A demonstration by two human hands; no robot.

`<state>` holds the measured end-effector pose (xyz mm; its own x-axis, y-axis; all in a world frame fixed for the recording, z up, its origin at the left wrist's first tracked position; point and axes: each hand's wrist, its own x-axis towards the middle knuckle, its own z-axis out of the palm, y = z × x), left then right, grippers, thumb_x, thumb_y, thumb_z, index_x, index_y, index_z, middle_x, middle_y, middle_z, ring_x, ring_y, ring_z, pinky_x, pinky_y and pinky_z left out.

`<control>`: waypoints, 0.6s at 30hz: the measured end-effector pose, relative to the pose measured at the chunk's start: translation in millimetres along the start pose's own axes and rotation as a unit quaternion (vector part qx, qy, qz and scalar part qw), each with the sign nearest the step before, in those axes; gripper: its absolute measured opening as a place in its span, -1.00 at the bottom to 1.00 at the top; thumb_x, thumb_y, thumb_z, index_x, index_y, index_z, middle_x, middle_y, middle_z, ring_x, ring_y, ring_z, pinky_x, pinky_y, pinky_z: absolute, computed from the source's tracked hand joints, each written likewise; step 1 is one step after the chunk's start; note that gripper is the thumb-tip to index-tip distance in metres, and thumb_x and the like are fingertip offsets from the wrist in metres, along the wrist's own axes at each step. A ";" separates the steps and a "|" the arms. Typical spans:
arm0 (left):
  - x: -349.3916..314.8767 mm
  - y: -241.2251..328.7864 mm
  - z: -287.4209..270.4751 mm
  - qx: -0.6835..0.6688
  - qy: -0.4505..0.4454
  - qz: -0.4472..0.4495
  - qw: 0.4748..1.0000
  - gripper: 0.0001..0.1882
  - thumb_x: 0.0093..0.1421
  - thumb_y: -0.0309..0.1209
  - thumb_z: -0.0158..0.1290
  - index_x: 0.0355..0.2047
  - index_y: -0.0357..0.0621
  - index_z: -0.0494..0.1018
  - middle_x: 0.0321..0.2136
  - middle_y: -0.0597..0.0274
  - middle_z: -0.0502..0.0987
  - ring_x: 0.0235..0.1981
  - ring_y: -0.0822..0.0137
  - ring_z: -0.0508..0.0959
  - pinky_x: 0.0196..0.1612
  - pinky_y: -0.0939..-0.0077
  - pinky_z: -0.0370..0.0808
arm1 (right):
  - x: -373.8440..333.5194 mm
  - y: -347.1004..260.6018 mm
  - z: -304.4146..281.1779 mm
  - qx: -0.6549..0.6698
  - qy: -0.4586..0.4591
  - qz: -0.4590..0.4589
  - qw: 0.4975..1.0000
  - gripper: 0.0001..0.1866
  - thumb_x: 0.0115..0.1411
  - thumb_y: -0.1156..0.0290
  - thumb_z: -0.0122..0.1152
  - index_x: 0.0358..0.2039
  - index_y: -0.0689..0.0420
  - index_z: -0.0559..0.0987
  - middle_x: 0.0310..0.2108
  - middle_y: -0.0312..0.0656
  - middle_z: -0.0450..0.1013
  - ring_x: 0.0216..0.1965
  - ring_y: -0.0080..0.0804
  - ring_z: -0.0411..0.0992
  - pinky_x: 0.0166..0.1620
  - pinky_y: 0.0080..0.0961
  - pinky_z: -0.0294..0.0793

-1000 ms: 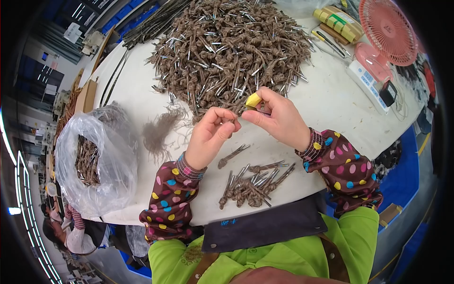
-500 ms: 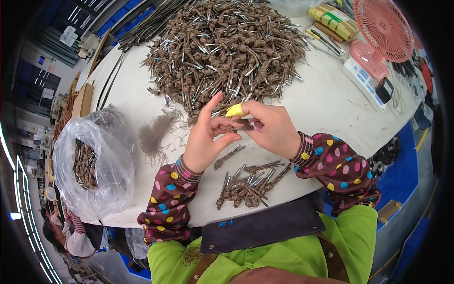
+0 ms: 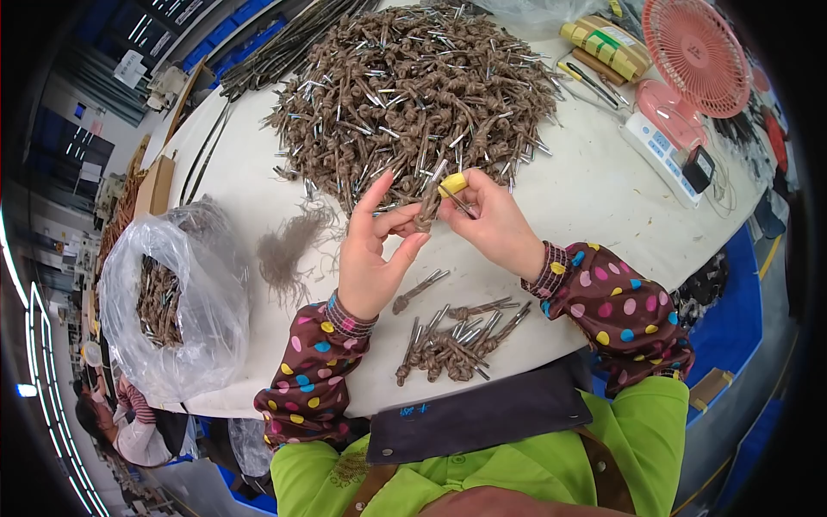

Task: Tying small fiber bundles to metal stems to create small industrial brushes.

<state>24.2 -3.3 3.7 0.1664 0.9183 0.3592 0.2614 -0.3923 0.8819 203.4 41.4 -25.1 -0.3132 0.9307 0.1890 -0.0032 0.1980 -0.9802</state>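
Note:
A short knotted brown cord (image 3: 427, 205) with a metal tip stands upright between my hands, above the table. My left hand (image 3: 372, 258) has its bent fingers and thumb around the knot at the lower end, with its index finger raised. My right hand (image 3: 498, 226) grips small dark metal thread snips (image 3: 458, 202), partly hidden by its fingers. Yellow tape (image 3: 453, 184) wraps one right fingertip, close beside the cord. Below my hands lies a small group of similar cords (image 3: 457, 345), and a single cord (image 3: 419, 291) rests just above them.
A large heap of knotted cords (image 3: 413, 95) covers the far table. To the left are loose brown fibres (image 3: 289, 250) and a clear plastic bag (image 3: 202, 302) holding cords. A power strip (image 3: 663, 159), a pink fan (image 3: 696, 56) and a yellow-handled cutter (image 3: 590, 84) lie at the right.
The cord between my hands has turned upright, and its metal tip now shows. My right hand has shifted slightly, with the snips now lower and pointing away from the knot.

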 end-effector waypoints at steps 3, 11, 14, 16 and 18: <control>0.6 1.5 -1.9 -0.021 -0.002 -0.017 1.000 -0.22 0.06 -0.67 0.12 0.25 -0.27 -0.02 -0.15 0.08 0.51 -0.21 0.45 0.49 -0.08 0.57 0.42 | 6.5 5.0 -6.3 -0.011 0.026 0.013 1.000 -0.72 0.11 0.45 0.21 -0.19 0.25 0.39 -0.39 -0.26 0.49 -0.35 -0.62 0.41 -0.26 -0.65 0.37; 0.5 -5.3 3.5 0.316 -0.040 0.195 0.928 -0.27 -0.05 -0.60 0.24 0.15 -0.18 0.20 -0.28 0.17 0.57 -0.33 0.34 0.60 -0.23 0.57 0.51 | 4.8 -14.8 -5.4 0.054 0.015 0.012 0.998 -0.58 0.05 0.39 0.32 -0.12 0.28 0.41 -0.36 -0.20 0.54 -0.39 -0.63 0.43 -0.32 -0.67 0.40; -1.5 -0.4 8.1 0.247 -0.046 0.130 0.959 -0.30 -0.01 -0.52 0.24 0.15 -0.13 0.22 -0.25 0.16 0.55 -0.33 0.32 0.58 -0.26 0.51 0.51 | 2.5 -16.7 -5.9 0.049 0.018 -0.008 0.999 -0.60 0.03 0.40 0.33 -0.16 0.28 0.43 -0.39 -0.14 0.55 -0.43 -0.60 0.45 -0.34 -0.66 0.41; 1.7 -3.0 2.2 0.174 -0.047 0.090 0.980 -0.31 0.02 -0.55 0.20 0.17 -0.15 0.19 -0.18 0.15 0.53 -0.33 0.34 0.57 -0.27 0.52 0.51 | 2.2 -19.3 -11.0 0.032 0.003 -0.002 0.999 -0.63 0.07 0.45 0.29 -0.13 0.27 0.41 -0.35 -0.20 0.54 -0.39 -0.68 0.42 -0.33 -0.72 0.38; 5.8 -0.7 -6.4 0.099 -0.033 -0.008 0.995 -0.36 0.09 -0.55 0.13 0.18 -0.20 0.16 -0.07 0.12 0.47 -0.30 0.39 0.54 -0.26 0.55 0.50 | 1.3 -23.4 -12.9 0.015 -0.013 0.005 1.000 -0.64 0.11 0.51 0.26 -0.09 0.25 0.39 -0.31 -0.26 0.53 -0.35 -0.75 0.40 -0.31 -0.79 0.35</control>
<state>18.9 2.7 7.1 0.2215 0.9219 0.3179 0.4451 -0.3856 0.8082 215.4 42.0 -1.1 -0.3375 0.9243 0.1783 -0.0293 0.1790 -0.9834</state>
